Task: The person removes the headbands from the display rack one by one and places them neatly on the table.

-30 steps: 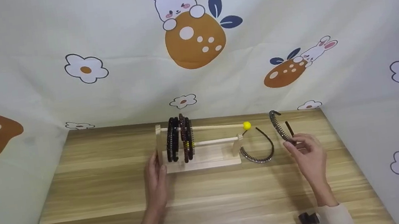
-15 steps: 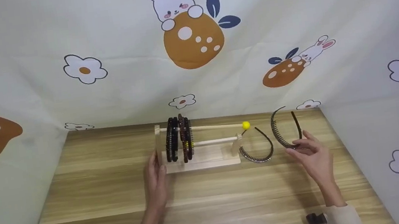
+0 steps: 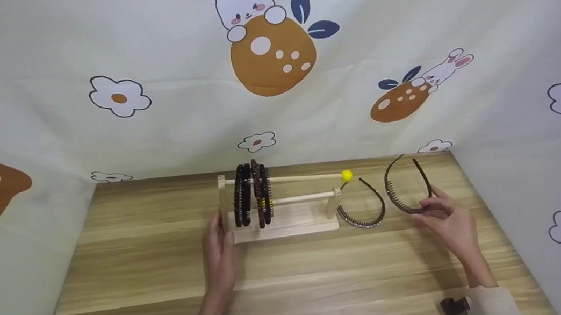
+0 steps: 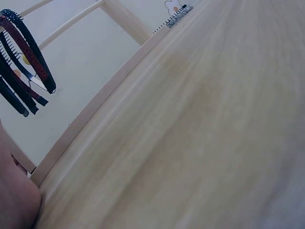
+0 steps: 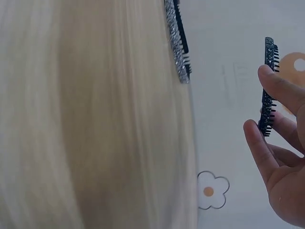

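Observation:
At the left end of a wooden rack (image 3: pixel 285 231), my left hand (image 3: pixel 220 257) grips the upright, thumb in front and fingers partly hidden behind it. Several dark toothed headbands (image 3: pixel 267 213) hang bunched on the rack's rods, also in the left wrist view as headbands (image 4: pixel 35 52). My right hand (image 3: pixel 455 226) pinches another dark headband (image 3: pixel 400 207) by its lower right curve, its ends pointing away. In the right wrist view that headband (image 5: pixel 268 98) looks glittery, between thumb and fingers. A silvery glitter headband (image 3: pixel 364 225) lies by the rack's right end.
A yellow ball (image 3: pixel 347 175) caps the upper rod's right end. The wood-grain table (image 3: pixel 297 285) meets a cream printed cloth (image 3: pixel 174 133) at the back and sides. The right hand is near the table's right edge.
My right hand has moved right and slightly toward me, turning the headband so its open curve faces up more squarely. The left hand and rack have stayed still.

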A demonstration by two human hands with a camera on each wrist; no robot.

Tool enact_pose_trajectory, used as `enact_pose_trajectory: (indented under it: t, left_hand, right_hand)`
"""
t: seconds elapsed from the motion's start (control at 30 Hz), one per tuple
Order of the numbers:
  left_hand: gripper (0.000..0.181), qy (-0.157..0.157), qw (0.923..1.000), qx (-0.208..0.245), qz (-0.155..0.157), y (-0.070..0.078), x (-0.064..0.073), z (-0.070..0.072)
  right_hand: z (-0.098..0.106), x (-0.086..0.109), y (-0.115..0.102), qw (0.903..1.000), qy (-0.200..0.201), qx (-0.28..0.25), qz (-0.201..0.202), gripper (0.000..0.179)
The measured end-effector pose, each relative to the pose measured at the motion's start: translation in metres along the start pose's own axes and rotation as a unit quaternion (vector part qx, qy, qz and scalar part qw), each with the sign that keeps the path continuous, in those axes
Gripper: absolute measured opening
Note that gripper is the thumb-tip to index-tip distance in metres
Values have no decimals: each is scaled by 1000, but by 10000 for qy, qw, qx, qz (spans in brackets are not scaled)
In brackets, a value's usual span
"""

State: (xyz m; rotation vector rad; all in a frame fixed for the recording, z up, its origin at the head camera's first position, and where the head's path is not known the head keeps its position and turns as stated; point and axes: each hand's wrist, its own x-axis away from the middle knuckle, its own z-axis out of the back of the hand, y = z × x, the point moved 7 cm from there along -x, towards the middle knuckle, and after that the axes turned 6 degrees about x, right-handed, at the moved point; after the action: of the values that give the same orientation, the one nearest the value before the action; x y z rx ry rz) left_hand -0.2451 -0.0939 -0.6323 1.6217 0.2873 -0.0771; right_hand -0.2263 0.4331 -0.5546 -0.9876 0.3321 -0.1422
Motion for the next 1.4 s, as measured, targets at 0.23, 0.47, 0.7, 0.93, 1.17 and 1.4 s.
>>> enact_pose_trajectory:
  t: [0.23,0.47,0.7,0.93,1.17,1.4]
  left_hand:
    - [58,54,10000,-22,-66,1,0,1]
    - [58,106,9998,53,-131,2,-2,0]
    - [56,138,9999,-60,-9,0,0,2]
    - [56,64,10000,-11,-58,0,-2,0]
    - [56,43,10000,26,-28,1,-2,-1]
    - [57,58,9999,-116,8,2,-1,0]
  right_hand:
    - [3,-3,24,9982,-375,330,-331,44]
    - [7,-10,39,9945,-654,737,-368,45]
    - [15,-14,48,9909,-715,1003,-545,48]
    - [16,-21,52,9846,-1074,1324,-374,41]
    - [12,-24,57,9762,-1510,1534,-250,43]
    - [10,-27,57,9724,-1521,1766,-69,39]
